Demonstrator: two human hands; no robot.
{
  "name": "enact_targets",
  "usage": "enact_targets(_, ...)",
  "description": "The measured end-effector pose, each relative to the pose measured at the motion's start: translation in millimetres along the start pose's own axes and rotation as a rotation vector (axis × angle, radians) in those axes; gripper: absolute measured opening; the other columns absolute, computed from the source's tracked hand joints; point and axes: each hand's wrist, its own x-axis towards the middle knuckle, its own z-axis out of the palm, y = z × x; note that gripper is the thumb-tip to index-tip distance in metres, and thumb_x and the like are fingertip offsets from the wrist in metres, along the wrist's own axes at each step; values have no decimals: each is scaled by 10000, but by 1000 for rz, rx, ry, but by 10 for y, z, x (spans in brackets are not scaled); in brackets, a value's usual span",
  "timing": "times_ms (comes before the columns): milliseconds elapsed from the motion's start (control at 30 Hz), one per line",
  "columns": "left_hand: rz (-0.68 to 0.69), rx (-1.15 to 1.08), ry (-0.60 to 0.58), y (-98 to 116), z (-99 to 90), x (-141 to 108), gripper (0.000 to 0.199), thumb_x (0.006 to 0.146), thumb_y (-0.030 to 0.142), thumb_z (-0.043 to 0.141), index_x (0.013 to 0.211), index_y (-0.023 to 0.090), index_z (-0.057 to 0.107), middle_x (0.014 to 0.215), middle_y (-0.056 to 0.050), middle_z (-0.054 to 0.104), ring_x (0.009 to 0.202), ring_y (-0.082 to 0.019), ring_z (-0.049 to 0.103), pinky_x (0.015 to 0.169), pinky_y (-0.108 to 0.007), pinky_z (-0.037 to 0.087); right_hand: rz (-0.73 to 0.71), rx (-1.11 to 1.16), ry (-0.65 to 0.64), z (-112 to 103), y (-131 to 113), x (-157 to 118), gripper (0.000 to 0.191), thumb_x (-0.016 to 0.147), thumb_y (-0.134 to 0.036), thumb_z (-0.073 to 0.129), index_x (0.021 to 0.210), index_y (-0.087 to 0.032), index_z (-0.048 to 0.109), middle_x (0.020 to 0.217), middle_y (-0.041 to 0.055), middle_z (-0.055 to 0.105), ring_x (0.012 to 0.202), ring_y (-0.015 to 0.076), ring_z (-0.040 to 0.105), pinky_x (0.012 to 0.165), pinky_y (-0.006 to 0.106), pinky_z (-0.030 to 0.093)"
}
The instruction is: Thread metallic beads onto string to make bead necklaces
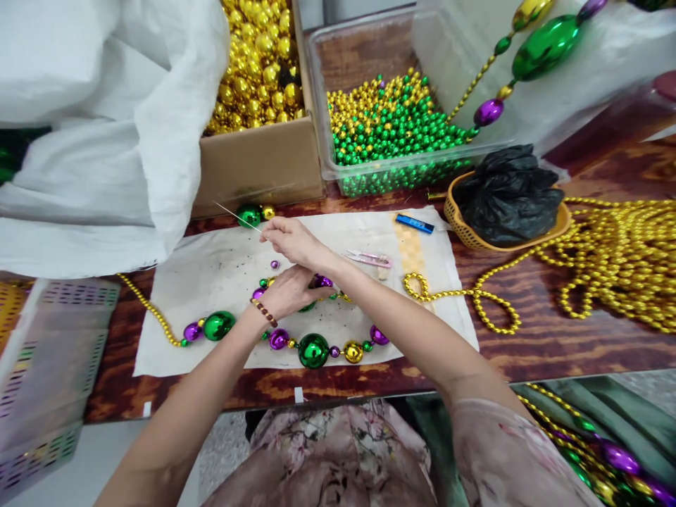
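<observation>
My right hand [293, 239] is closed in a pinch on a long thin needle [237, 217], which points up and left. Its forearm crosses above my left hand [288, 290], which wears a brown bead bracelet. The left fingers curl over a bead strand [313, 351] of green, purple and gold beads; the fingertips are partly hidden. The strand lies on a white cloth [195, 282]. One loose purple bead [274, 265] sits above the left hand. Left of it are a large green bead [219, 325] and a gold bead chain [153, 310].
Behind stand a carton [258, 162] of gold beads and a clear bin [327, 169] of small beads. Pink thread snips [372, 259] and a blue lighter [415, 224] lie on the cloth. At right are a basket [454, 211] with a black bag and piled gold chains [623, 260].
</observation>
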Motion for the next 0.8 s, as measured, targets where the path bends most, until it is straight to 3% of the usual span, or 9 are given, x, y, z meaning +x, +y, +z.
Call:
enact_targets(167,-12,37,1,7,-7,27,206,915,341,554,975,167,648,984,-112,721,964,-298,657,843,-409,510,4,4,1,-10,-31,-18,153,892,-118,468,774,-165,554,538,-76,369,484,79,307,445,169,222)
enact_targets(300,6,29,5,-39,8,26,145,910,264,529,878,171,636,861,-96,706,871,-276,654,821,-406,512,3,-15,-5,-13,-10,-7,146,894,-132,473,780,-166,557,543,-78,359,490,79,320,455,173,232)
enact_targets(433,5,67,15,-58,18,7,143,889,194,497,854,159,631,876,-109,707,850,-270,647,800,-400,511,-9,-5,-9,-5,29,-6,145,890,-131,470,780,-169,555,540,-80,346,491,82,319,451,174,229)
enact_targets(667,-61,82,108,-47,73,42,210,907,320,525,929,154,653,882,-114,720,861,-285,661,773,-385,517,-27,12,-3,17,75,18,144,882,-134,470,771,-169,553,527,-84,336,483,83,313,444,178,218)
enact_targets(800,-165,212,72,25,54,124,253,904,340,534,1013,147,657,982,-139,734,942,-322,668,793,-403,512,-57,-2,-5,21,106,57,136,872,-138,482,768,-169,563,539,-79,340,498,86,327,452,180,227)
